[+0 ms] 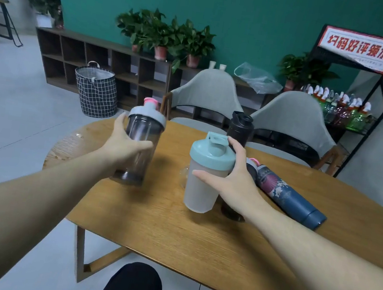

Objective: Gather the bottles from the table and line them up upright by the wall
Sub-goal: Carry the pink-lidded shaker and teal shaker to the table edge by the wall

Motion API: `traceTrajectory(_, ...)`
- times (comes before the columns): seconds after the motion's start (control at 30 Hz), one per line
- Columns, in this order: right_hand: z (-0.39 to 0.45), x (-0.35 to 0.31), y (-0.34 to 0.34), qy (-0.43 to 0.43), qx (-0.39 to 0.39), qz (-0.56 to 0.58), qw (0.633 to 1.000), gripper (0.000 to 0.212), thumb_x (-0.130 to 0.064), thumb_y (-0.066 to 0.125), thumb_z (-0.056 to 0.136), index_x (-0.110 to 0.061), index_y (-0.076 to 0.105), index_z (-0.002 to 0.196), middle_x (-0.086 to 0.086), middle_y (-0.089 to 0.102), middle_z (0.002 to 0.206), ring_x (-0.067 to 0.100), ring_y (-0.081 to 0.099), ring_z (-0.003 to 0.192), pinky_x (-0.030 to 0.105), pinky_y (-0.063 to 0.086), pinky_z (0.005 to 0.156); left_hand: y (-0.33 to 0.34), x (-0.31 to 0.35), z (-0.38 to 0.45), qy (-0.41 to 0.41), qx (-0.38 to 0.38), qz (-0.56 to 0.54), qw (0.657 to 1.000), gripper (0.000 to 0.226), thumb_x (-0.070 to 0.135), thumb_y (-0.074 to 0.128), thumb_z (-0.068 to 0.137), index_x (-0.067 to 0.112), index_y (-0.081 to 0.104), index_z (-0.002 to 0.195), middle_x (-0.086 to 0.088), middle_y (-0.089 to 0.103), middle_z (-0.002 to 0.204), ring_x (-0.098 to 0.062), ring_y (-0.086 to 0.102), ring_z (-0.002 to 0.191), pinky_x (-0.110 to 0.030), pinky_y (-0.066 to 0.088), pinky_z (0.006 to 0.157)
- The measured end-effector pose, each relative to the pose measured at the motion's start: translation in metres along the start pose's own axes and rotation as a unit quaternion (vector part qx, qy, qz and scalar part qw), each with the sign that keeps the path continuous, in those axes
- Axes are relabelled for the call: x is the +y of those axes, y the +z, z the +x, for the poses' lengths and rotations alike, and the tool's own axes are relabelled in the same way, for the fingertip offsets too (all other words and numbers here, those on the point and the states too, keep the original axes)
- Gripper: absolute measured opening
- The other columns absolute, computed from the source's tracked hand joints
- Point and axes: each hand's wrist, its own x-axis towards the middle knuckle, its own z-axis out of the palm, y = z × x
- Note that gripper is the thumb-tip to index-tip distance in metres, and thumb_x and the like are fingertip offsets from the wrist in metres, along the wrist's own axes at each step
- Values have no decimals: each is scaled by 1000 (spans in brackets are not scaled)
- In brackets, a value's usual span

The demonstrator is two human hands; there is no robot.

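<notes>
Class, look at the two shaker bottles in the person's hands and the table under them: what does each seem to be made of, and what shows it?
Smoky grey shaker in the left hand: likely clear tinted plastic, since you see through it. Frosted white shaker in the right hand: translucent matte plastic, with an opaque teal lid. Table: wood or wood veneer, showing grain.

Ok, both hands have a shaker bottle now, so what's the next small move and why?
Probably carry both toward the wall side and stand them upright. The left hand grips the smoky grey bottle and the right hand the frosted bottle with the teal lid, both lifted and slightly tilted. The blue bottle lying on the table and the upright black one can wait.
</notes>
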Motion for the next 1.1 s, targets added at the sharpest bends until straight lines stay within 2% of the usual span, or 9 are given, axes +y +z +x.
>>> traceTrajectory(0.07,-5,2,-21,2,15,1,1000,105,-35,93,72,-43,26,153,-31,46,129,-5,52,122,23,49,98,30,23,-7,25,-30,-24,999,113,17,82,75,36,8,159,-3,49,137,-28,60,111,-47,56,85)
traceTrajectory(0.13,-10,3,-45,9,38,-1,999,104,-35,93,72,-43,26,151,-25,46,132,2,50,125,22,48,98,59,41,-12,47,-61,-41,996,112,24,86,64,37,21,155,1,55,136,-25,60,116,-53,53,95)
traceTrajectory(0.27,-22,10,-105,27,83,-26,996,106,-36,92,73,-40,24,154,-17,43,139,6,47,127,24,44,96,127,71,-23,72,-131,-71,986,91,22,87,66,33,39,143,-1,62,127,-23,64,113,-46,55,93)
traceTrajectory(0.4,-32,22,-173,65,145,-42,986,108,-37,93,70,-28,27,155,-15,47,134,9,50,125,29,47,98,208,94,-33,84,-172,-123,974,91,17,86,72,29,32,145,-2,59,128,-22,64,112,-44,58,90)
traceTrajectory(0.57,-45,44,-257,110,216,-67,968,103,-42,93,68,-24,34,150,-13,51,130,11,53,120,36,52,98,313,115,-48,81,-203,-149,964,115,31,88,54,34,28,152,2,60,132,-22,61,118,-48,54,98)
traceTrajectory(0.7,-47,74,-317,134,262,-62,954,98,-37,93,71,-23,35,148,-10,54,133,13,56,118,32,50,92,395,116,-53,85,-245,-127,958,103,26,88,62,29,33,149,3,62,131,-18,58,119,-43,48,104)
traceTrajectory(0.87,-38,124,-379,170,297,-64,937,104,-43,95,65,-26,35,148,-9,56,134,18,58,124,46,54,102,478,110,-53,80,-280,-100,951,98,10,85,75,25,27,152,5,54,130,-15,52,116,-31,42,95)
traceTrajectory(0.97,-28,152,-405,184,311,-78,929,102,-43,95,66,-26,35,146,-8,57,129,19,58,121,44,54,100,519,103,-45,74,-288,-85,951,93,5,85,75,24,29,147,6,52,124,-15,51,112,-30,42,92)
traceTrajectory(1.1,-11,188,-430,185,314,-84,927,99,-39,94,70,-24,34,148,-9,54,127,16,55,119,34,48,96,562,94,-29,77,-290,-58,952,99,7,87,73,26,26,149,0,48,140,-21,48,128,-42,43,110)
